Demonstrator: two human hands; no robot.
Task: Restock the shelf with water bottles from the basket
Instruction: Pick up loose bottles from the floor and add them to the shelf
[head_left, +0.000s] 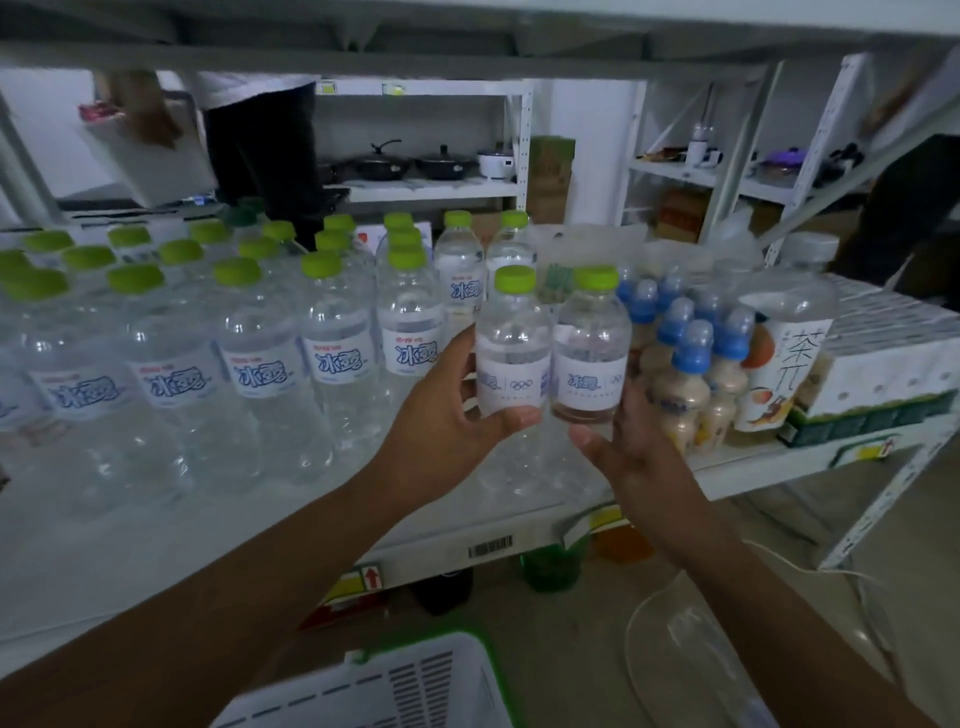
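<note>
- At the right end of the rows of water bottles (249, 338) on the shelf (156, 545), two more bottles are held upright side by side. The left hand (457, 415) curls fingers and thumb round the label of the left bottle (514, 353). The right hand (634, 447) grips the right bottle (592, 353) from its right side.
- Their clear bases blend into the shelf, so I cannot tell whether they rest on it or hang just above.
- The blue-capped drinks (691, 364) stand just right of the right bottle. The right hand's knuckles, squeezed in between, could knock one over.
- The gap between those drinks and the rows looks tight, so setting down both bottles at once may tip a neighbour.
- The labels look smooth. A loose grip near the shelf's edge could drop a bottle towards the basket (395, 686) below.
- Both bottles are clear plastic, full, with lime-green caps and white labels printed in blue. The left one's label is turned partly away, unlike the outward-facing rows.
</note>
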